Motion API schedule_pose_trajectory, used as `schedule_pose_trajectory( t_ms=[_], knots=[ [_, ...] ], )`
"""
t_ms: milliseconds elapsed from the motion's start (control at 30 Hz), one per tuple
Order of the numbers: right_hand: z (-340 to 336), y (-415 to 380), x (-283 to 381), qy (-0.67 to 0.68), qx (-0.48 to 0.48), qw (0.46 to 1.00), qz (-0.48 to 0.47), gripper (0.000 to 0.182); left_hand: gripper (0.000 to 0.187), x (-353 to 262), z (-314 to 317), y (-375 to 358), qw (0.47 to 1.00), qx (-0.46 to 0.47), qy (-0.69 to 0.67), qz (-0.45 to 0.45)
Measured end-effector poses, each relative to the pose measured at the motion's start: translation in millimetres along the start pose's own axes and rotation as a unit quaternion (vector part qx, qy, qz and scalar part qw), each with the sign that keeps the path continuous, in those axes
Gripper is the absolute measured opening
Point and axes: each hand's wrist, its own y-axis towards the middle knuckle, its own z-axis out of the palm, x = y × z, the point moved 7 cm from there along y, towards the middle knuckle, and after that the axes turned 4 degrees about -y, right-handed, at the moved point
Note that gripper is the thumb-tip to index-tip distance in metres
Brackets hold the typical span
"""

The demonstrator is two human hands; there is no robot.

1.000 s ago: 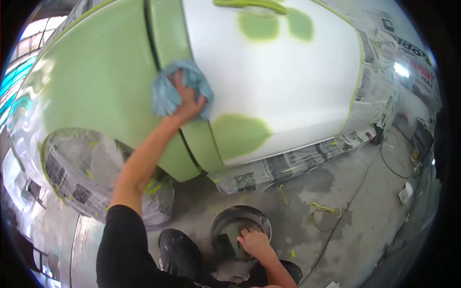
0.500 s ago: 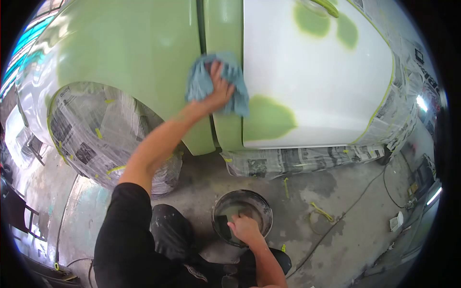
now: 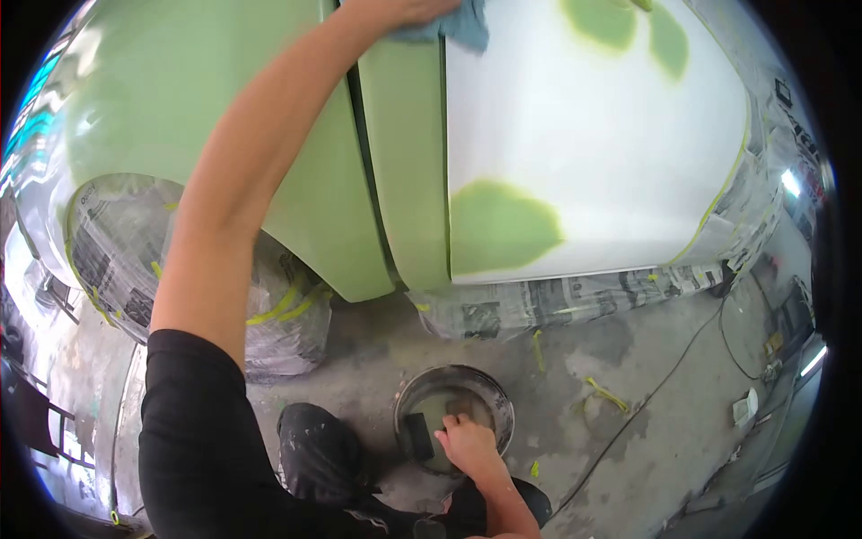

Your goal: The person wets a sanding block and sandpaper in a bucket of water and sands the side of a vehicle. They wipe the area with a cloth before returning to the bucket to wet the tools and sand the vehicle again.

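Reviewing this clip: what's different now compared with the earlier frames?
The left hand has carried the blue cloth up the bodywork, well above the lower green patch, to the picture's top edge. No grip visibly taken or released. The right hand stays at the basin, with the black block inside.

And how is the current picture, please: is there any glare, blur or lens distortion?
Head view: strong wide-angle curvature, black corners; head view again: glare from the upper bright light at right; same head view: the left hand looks slightly blurred and, like the blue cloth, is cut by the top edge.
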Motion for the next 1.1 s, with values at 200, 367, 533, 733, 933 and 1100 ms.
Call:
schedule_pose_trajectory(
  t_ms=[200, 367, 533, 733, 933, 1100],
  knots=[
    [-7, 5, 5, 0.022, -0.038, 0.999, -0.016, 0.031, 0.062, -64, 89, -167, 0.98, -0.037, -0.032, 0.191],
    [7, 3, -1, 0.012, -0.03, 0.999, -0.006, 0.031, 0.064, -115, 152, -289, 0.956, 0.199, -0.093, 0.193],
    [23, 3, -12, 0.007, -0.01, 1.0, -0.001, 0.032, 0.062, -94, 186, -332, 0.941, 0.197, -0.143, 0.236],
    [32, 6, -4, 0.007, 0.034, 0.999, -0.013, 0.033, 0.056, -62, 59, -174, 0.973, 0.136, -0.06, 0.176],
    [34, 8, 7, 0.01, 0.004, 1.0, -0.023, 0.03, 0.069, 4, 16, -37, 0.978, -0.147, -0.016, 0.146],
    [26, 7, 13, 0.015, 0.007, 0.999, -0.031, 0.03, 0.069, -56, 25, -43, 0.975, 0.045, 0.197, 0.094]
  ],
)
